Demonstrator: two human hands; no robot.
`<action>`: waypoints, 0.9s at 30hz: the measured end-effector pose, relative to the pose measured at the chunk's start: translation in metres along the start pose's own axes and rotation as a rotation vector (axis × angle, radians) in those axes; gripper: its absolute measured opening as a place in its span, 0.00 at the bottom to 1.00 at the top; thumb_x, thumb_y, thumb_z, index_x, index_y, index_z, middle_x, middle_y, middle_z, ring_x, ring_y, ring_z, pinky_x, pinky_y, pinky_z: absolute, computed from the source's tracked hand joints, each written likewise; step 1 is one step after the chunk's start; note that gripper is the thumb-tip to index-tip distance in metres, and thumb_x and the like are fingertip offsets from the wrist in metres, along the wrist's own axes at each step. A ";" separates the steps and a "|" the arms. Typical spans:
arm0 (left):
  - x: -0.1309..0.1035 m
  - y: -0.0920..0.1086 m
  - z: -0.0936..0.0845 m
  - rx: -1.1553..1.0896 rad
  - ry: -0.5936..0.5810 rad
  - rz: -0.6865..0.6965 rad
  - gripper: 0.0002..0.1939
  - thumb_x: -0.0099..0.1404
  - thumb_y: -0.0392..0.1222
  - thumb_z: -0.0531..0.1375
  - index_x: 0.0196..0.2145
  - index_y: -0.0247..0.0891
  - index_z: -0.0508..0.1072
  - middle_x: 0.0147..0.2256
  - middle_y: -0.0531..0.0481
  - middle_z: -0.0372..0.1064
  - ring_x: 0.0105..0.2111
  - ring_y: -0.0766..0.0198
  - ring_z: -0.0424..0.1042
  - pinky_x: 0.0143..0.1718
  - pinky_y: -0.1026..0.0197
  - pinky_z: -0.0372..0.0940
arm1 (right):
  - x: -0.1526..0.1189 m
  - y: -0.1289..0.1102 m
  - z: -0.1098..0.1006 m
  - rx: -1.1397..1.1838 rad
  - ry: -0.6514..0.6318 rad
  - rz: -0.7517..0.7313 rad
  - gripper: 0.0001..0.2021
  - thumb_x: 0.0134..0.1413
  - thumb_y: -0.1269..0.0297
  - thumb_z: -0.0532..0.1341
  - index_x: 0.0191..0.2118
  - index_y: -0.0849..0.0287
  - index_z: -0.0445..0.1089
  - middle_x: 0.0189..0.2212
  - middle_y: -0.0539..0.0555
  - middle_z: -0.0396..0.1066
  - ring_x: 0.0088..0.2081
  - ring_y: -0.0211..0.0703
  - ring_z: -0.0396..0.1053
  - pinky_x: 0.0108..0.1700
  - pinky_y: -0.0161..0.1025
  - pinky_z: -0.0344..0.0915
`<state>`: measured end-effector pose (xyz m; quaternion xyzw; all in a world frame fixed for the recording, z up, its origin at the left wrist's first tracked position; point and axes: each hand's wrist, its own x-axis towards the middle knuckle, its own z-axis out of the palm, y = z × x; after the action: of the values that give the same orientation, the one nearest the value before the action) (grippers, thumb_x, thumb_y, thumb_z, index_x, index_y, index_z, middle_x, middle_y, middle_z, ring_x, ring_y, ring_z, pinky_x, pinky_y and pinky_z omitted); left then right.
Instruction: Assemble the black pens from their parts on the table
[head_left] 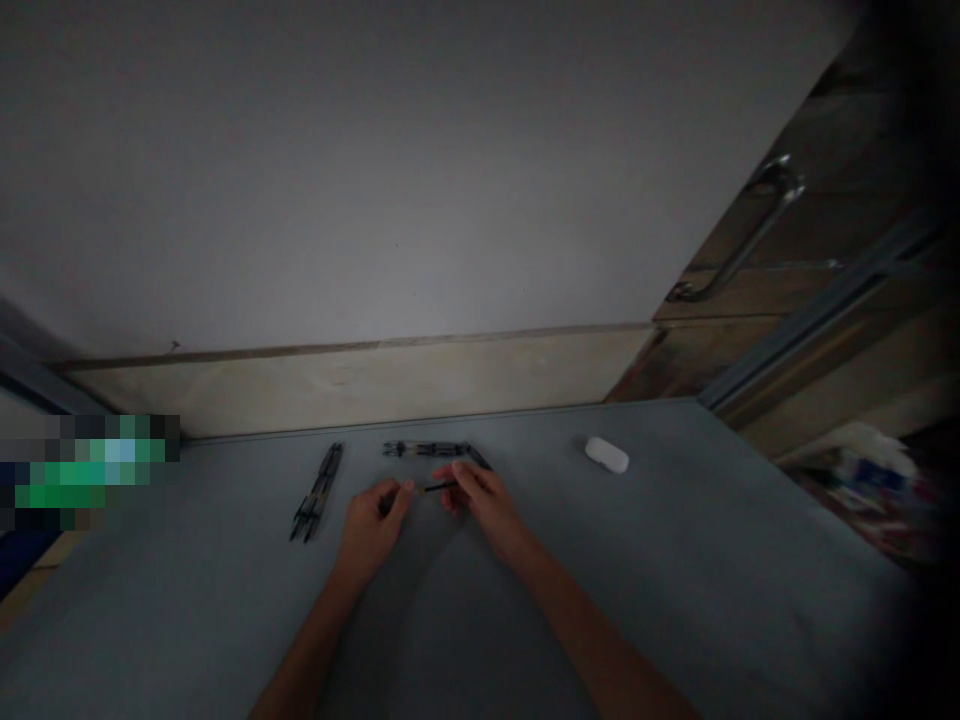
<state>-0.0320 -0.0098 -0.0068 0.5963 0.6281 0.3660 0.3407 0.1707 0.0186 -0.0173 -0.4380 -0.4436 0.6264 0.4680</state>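
Observation:
My right hand (472, 492) pinches a slim dark pen (439, 487), whose yellowish tip points left toward my other hand. My left hand (377, 515) is closed, with thumb and fingers curled together; a dark patch shows between them, but I cannot make out what it is. The pen's tip lies close to the left thumb. To the left, several dark, partly clear pens (318, 493) lie side by side on the grey table (465, 640). Another group of pens (424, 449) lies sideways just beyond my hands, its right end partly hidden behind the right hand.
A white rounded case (607, 455) lies on the table to the right. Behind the table rises a pale wall (360, 200) with a cream strip along its base. At right are a metal handle (739, 245) and blurred bags (877, 480). A pixelated green patch is at left.

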 end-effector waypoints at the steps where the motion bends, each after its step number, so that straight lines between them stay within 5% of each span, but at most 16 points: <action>1: -0.001 0.001 0.000 -0.016 0.002 0.003 0.24 0.71 0.64 0.57 0.25 0.47 0.63 0.23 0.58 0.55 0.26 0.62 0.60 0.33 0.57 0.54 | 0.000 0.000 0.000 -0.001 0.000 -0.001 0.31 0.61 0.27 0.72 0.39 0.55 0.86 0.25 0.52 0.77 0.27 0.45 0.71 0.34 0.44 0.66; 14: 0.005 -0.005 0.003 0.012 0.045 -0.016 0.30 0.69 0.71 0.56 0.22 0.47 0.57 0.21 0.59 0.50 0.25 0.62 0.58 0.31 0.57 0.53 | -0.001 0.000 0.000 0.053 0.012 -0.021 0.33 0.56 0.26 0.74 0.38 0.57 0.87 0.23 0.52 0.78 0.26 0.42 0.70 0.33 0.41 0.64; 23: 0.002 -0.003 0.003 0.007 0.054 -0.010 0.29 0.74 0.68 0.54 0.24 0.45 0.72 0.20 0.56 0.60 0.24 0.60 0.64 0.32 0.56 0.58 | -0.001 0.000 0.000 0.087 0.012 -0.006 0.34 0.53 0.25 0.76 0.35 0.58 0.88 0.22 0.53 0.78 0.26 0.42 0.71 0.33 0.41 0.63; 27: 0.003 -0.002 0.001 0.012 0.030 -0.008 0.28 0.72 0.67 0.55 0.23 0.44 0.70 0.21 0.56 0.60 0.24 0.61 0.64 0.32 0.56 0.57 | 0.000 0.000 0.000 0.076 0.009 0.001 0.35 0.51 0.24 0.76 0.33 0.58 0.88 0.22 0.53 0.78 0.25 0.41 0.70 0.33 0.41 0.63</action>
<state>-0.0323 -0.0071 -0.0093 0.5902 0.6378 0.3697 0.3289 0.1706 0.0186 -0.0169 -0.4227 -0.4174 0.6410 0.4860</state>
